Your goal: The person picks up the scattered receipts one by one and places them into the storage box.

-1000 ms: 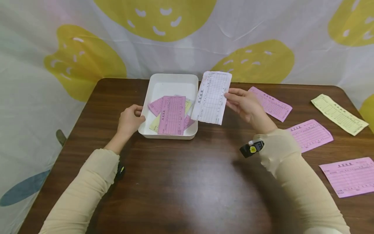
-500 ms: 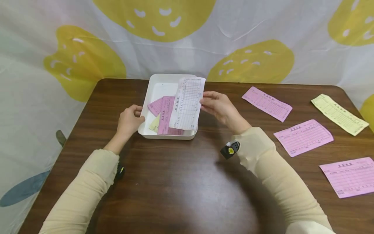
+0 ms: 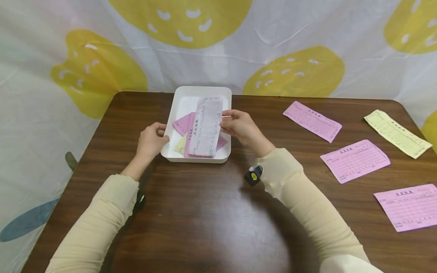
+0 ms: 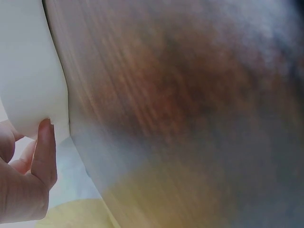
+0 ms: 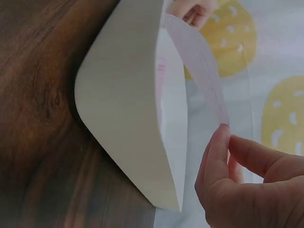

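Observation:
A white tray (image 3: 184, 90) stands near the table's back edge. My left hand (image 3: 151, 141) holds its left side; in the left wrist view a fingertip (image 4: 45, 124) touches the outer wall. With thumb and fingers, my right hand (image 3: 240, 127) pinches the right edge of a thin white printed form slip (image 3: 206, 127). The slip hangs over the tray, above pink slips (image 3: 183, 123) and a yellow slip (image 3: 181, 145) lying inside. Seen from the right wrist, the white slip (image 5: 202, 61) bends down from my fingertips; its lower end is partly hidden behind the tray wall.
On the table's right side lie three pink slips, a far one (image 3: 312, 121), a middle one (image 3: 355, 161) and a near one (image 3: 407, 207), plus a yellow slip (image 3: 397, 133). A patterned curtain (image 3: 218, 64) hangs behind the wooden table (image 3: 191, 220).
My right hand has carried the white slip leftward from beside the tray to over it, then lowered it toward the slips inside. My left hand has stayed at the tray's left side.

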Demonstrator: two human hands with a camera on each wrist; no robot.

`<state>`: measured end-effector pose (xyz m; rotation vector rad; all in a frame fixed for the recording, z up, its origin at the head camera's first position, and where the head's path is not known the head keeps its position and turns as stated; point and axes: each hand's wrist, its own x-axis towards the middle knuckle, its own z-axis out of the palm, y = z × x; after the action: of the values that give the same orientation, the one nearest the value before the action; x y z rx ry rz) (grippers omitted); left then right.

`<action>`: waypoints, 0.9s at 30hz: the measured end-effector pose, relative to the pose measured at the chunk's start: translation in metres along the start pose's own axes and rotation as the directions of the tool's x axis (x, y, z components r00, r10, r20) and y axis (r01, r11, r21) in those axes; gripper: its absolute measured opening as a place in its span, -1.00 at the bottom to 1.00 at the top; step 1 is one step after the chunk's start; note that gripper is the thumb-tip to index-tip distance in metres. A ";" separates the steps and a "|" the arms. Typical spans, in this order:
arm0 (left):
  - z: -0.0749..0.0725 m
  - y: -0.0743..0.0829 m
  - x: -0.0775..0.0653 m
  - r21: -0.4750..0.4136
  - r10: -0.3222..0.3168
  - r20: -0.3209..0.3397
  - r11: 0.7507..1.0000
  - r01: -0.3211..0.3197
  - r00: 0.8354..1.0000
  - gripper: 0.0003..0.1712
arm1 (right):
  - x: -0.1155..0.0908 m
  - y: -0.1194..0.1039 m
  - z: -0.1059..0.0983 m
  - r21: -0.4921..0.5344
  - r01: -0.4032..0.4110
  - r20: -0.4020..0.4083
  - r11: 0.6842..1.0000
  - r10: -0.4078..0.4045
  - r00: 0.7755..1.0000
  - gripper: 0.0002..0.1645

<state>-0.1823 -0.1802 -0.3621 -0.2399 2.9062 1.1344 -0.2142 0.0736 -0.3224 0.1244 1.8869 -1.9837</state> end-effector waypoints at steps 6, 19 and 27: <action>0.000 -0.001 0.000 -0.001 -0.002 -0.002 1.000 0.002 1.000 -0.55 | 0.004 0.005 0.011 -0.078 -0.010 -0.025 0.997 0.008 1.000 -0.48; 0.001 -0.001 0.000 0.000 -0.001 0.007 1.000 0.001 1.000 -0.55 | 0.009 0.014 0.013 -0.189 -0.017 -0.098 0.982 -0.002 0.995 -0.50; 0.001 -0.001 0.001 -0.008 0.000 0.004 1.000 0.000 1.000 -0.55 | 0.011 0.014 0.012 -0.311 -0.011 -0.072 0.950 -0.012 0.997 -0.49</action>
<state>-0.1828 -0.1805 -0.3636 -0.2370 2.8987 1.1454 -0.2167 0.0594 -0.3384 0.1082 2.2190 -1.6743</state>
